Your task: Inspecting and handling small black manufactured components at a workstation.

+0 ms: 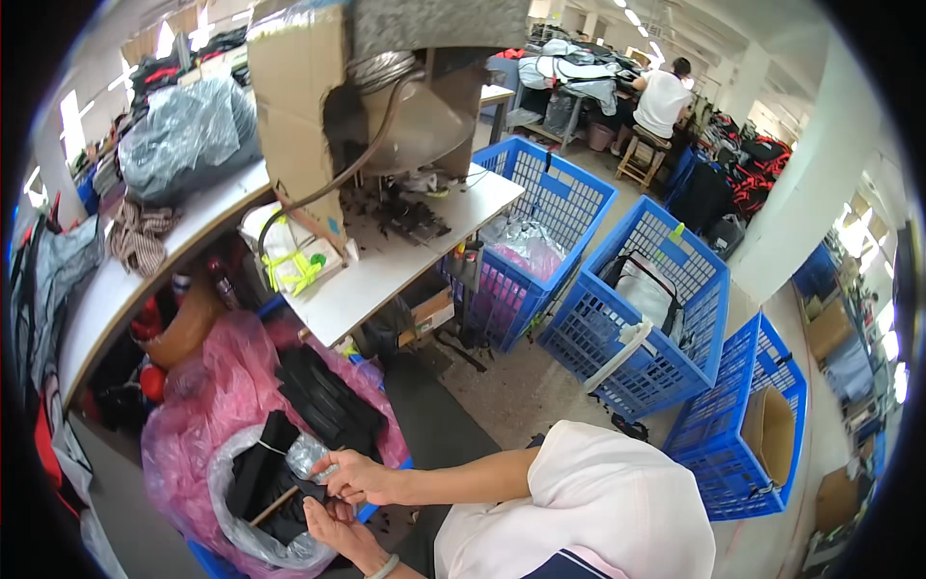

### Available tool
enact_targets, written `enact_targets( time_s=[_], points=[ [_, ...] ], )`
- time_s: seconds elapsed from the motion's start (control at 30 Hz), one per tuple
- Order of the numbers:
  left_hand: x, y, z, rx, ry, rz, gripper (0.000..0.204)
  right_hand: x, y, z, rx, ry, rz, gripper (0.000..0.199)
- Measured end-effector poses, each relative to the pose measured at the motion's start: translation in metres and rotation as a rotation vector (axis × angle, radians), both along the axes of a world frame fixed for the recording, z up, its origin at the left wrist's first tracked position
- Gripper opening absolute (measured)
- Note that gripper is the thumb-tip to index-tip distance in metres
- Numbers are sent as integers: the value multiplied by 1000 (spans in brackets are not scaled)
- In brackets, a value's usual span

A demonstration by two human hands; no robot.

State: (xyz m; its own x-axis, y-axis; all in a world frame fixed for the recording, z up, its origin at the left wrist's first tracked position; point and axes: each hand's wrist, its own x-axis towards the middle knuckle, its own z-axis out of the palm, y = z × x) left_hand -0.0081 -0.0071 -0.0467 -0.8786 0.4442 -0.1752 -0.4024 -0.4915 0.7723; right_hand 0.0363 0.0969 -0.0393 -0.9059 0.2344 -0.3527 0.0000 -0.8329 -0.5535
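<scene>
Under the white table's (386, 275) front edge sits a small cardboard box (431, 311), beside a pink plastic bag (207, 400). Right hand (359, 476) pinches the clear plastic bag (241, 526) of bundled black fabric pieces (260, 473); left hand (333, 526) presses on them, fingers loose.

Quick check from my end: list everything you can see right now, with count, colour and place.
Black fabric bundles: several, black, in a clear bag at lower left.
Clear bag: one, clear, inside the pink bag.
Pink bag: one, pink, under the table.
Stacked black pieces: one stack, black, on the pink bag.
Table: one, white, centre left.
Cardboard-clad machine: one, brown, on the table.
Crates: three, blue, on the floor at right.
Seated person: one, white top, far back.
Left hand: under the bundles.
Right hand: gripping the clear bag's edge.
</scene>
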Motion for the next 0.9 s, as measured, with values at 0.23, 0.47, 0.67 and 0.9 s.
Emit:
enact_targets(
  time_s=[0.23, 0.47, 0.67, 0.9],
  points=[
    [9, 9, 49, 45, 43, -72, 27, 5, 19, 37, -14, 310, 214, 31],
    [-7, 1, 52, 48, 5, -29, 26, 1, 6, 67, -83, 320, 90, 27],
    [-6, -2, 43, 204, 25, -127, 24, 14, 24, 73, -140, 543, 378, 16],
    [22, 6, 90, 62, 121, -41, 23, 10, 18, 71, 62, 294, 22, 10]
  ],
)
